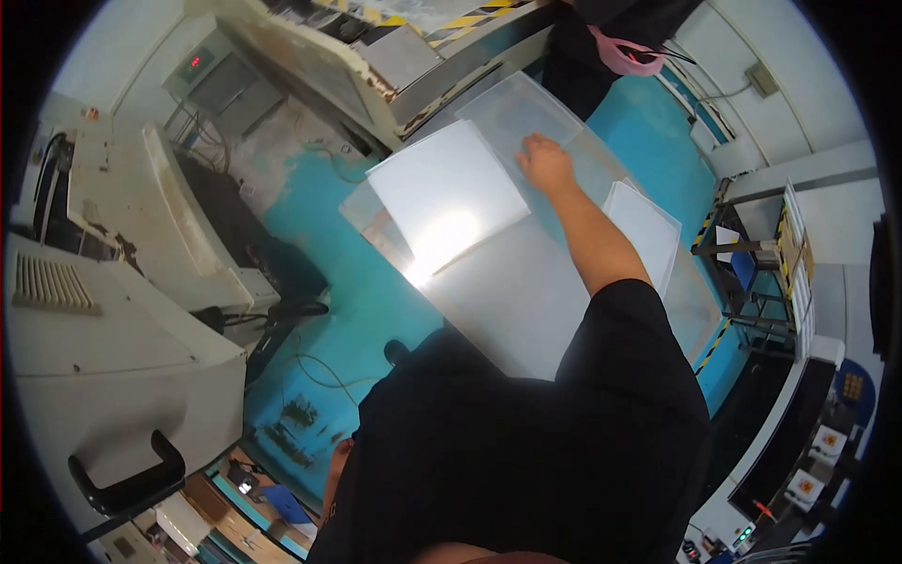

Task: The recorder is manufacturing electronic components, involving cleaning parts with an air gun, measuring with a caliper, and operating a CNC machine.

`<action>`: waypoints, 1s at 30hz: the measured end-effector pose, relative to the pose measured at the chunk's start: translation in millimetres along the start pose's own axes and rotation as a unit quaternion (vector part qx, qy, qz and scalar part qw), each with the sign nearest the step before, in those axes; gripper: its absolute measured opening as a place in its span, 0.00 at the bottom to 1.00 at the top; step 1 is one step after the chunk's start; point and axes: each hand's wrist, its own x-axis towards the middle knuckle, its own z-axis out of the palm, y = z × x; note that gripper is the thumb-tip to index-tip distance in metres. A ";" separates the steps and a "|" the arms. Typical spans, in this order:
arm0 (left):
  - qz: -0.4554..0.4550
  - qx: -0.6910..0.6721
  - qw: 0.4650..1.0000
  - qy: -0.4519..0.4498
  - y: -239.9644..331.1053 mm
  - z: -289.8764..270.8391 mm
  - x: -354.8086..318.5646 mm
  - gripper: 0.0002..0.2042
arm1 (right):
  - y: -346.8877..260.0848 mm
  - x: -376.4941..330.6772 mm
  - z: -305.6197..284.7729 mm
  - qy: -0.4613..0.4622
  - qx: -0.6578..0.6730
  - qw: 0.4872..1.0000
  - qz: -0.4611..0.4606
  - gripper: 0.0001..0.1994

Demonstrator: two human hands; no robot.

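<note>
My right hand (547, 164) reaches out over a pale translucent table top (521, 296), its fingers curled; anything inside them is hidden. Left of this hand lies a stack of white square sheets (446, 183) with a bright glare on its near part. A smaller white stack (644, 226) is partly covered by my right forearm. Beyond my hand, a clear rectangular sheet or tray (521, 103) covers the far corner of the table. Low at my left side, only a sliver of my left hand (340, 459) shows beside my black shirt, its fingers mostly hidden.
A large beige machine (122, 348) with a black handle (127, 477) stands on the left. Another machine (310, 70) borders the table's far side. A person in dark clothes (601, 56) stands at the far right corner. Cables cross the blue floor (352, 282). A rack (761, 254) is at right.
</note>
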 end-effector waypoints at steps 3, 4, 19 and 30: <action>-0.038 -0.018 0.997 0.061 -6.5 23.9 -16.3 0.09 | -23.1 26.1 -31.6 -0.244 -0.002 0.961 0.131 0.24; 0.077 0.265 0.938 0.212 19.1 83.8 16.2 0.10 | -37.3 21.7 -41.8 -0.246 -0.006 0.961 0.128 0.24; 0.580 0.535 0.605 0.110 235.1 502.4 251.9 0.32 | -134.4 -121.5 -65.6 0.164 0.272 0.947 0.056 0.28; 0.190 0.812 0.535 -0.135 299.3 600.5 315.2 0.33 | -170.8 -185.9 -31.8 0.157 0.597 0.688 0.381 0.42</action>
